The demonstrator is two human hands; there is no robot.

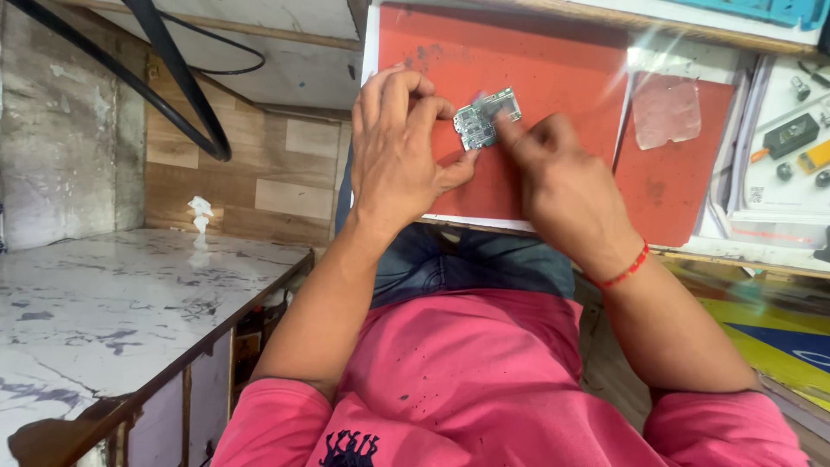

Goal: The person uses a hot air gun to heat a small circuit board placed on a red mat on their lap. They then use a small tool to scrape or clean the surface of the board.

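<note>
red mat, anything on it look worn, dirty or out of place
Yes. The red mat has dark smudges near its top edge, above the circuit board that the left hand and right hand hold. A clear plastic piece lies loose on the mat's right part.

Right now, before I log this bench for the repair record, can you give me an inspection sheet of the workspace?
Surface: red mat on a bench, smudged near the top.
Job's things: small circuit board lying on the mat.
Clutter: clear plastic piece; small parts on a white tray at right.
Grippers: left hand pinches the board's edge; right hand presses a fingertip on it.
Cables: black cables looping at upper left.
Surroundings: marble counter at left; wood-panelled wall.
</note>
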